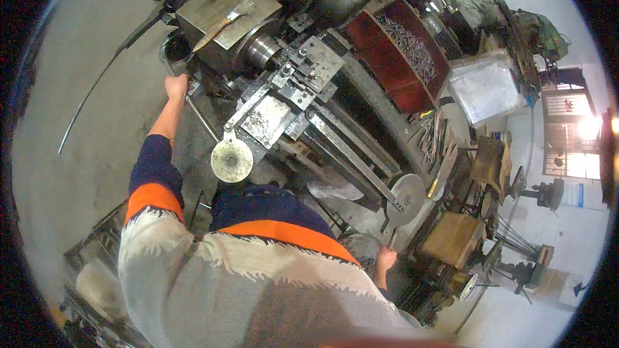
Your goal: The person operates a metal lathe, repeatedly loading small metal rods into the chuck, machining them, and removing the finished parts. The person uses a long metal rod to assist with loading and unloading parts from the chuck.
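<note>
A small metal lathe (309,100) stretches diagonally before me. At its left end, below the headstock (213,9), my left hand (176,86) is closed around the upper end of a long metal lever (203,118). On the far right, my right hand (386,259) is wrapped round the short handle (393,237) of a large round handwheel (408,198). Between my hands lies the cross slide (265,120), strewn with metal chips. A tool post (298,84) stands beside the shiny spindle nose (264,50). A smaller round dial wheel (231,160) sits at the near side.
A paintbrush (222,26) rests on the headstock. Behind the lathe stands a reddish box (387,58) holding many small metal parts. Loose hand tools (435,138) lie right of it. A thin rod (97,100) juts out left. Other machines (516,261) line the right wall.
</note>
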The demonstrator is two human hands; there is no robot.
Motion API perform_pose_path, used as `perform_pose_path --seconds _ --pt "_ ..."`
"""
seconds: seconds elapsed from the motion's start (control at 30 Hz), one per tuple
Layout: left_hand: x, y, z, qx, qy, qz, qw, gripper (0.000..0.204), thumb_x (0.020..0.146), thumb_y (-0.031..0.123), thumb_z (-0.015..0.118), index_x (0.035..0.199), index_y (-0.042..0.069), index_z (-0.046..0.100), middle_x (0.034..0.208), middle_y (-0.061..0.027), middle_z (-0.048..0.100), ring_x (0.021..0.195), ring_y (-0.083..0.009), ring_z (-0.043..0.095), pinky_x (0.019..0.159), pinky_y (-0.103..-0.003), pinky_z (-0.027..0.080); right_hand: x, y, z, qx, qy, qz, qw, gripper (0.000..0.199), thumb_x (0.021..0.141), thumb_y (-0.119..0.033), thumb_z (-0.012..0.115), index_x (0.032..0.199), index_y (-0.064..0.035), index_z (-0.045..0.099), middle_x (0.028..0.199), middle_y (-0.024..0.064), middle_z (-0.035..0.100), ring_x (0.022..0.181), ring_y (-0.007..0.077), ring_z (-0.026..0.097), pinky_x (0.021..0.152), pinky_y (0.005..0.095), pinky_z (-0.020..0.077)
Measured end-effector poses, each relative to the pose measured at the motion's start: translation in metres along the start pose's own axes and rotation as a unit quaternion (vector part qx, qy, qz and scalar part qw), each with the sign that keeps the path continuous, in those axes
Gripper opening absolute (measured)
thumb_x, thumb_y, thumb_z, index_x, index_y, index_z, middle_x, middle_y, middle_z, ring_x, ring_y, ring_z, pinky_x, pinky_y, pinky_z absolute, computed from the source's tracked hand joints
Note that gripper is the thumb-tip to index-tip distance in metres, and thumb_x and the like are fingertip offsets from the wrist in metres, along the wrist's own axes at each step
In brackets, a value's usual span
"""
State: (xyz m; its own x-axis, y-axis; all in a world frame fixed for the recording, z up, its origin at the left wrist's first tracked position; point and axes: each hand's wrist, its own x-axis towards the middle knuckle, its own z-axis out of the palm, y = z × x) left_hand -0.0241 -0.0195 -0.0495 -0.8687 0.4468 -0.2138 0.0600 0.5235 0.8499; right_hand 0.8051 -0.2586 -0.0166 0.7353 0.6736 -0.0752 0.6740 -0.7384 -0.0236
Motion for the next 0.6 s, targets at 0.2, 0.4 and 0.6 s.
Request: perform_pose_path --seconds 0.2,0.4,0.6 --pt "-0.023 -0.020 0.013 0.104 0.047 0.022 0.993 0.031 0.064 0.018 0.056 0.078 -0.009 0.056 0.079 -0.0264 0.059 0.079 -0.0374 0.059 0.070 -0.040 0.045 0.063 0.032 -0.039 -0.020 -0.032 -0.140 0.989 0.034 0.065 -0.030 0.058 0.073 0.0024 0.057 0.072 0.0222 0.059 0.071 0.0405 0.056 0.060 0.0475 0.0437" --pt "-0.082 -0.001 0.016 0.056 -0.029 -0.005 0.998 0.024 0.067 0.011 0.055 0.077 -0.009 0.054 0.067 -0.0199 0.058 0.057 -0.0273 0.060 0.049 -0.037 0.046 0.144 0.062 -0.053 -0.120 0.006 -0.199 0.973 0.030 0.061 -0.029 0.060 0.081 -0.0063 0.062 0.072 0.0194 0.060 0.071 0.0376 0.058 0.064 0.0438 0.0457" --pt "-0.118 0.033 -0.012 0.011 -0.116 -0.015 0.993 0.022 0.070 0.012 0.057 0.078 -0.008 0.053 0.062 -0.0129 0.055 0.046 -0.0234 0.055 0.043 -0.034 0.045 0.130 0.034 -0.075 -0.105 0.055 -0.120 0.986 0.042 0.062 -0.027 0.058 0.100 -0.0090 0.058 0.087 0.0163 0.059 0.082 0.0330 0.056 0.072 0.0427 0.0439"
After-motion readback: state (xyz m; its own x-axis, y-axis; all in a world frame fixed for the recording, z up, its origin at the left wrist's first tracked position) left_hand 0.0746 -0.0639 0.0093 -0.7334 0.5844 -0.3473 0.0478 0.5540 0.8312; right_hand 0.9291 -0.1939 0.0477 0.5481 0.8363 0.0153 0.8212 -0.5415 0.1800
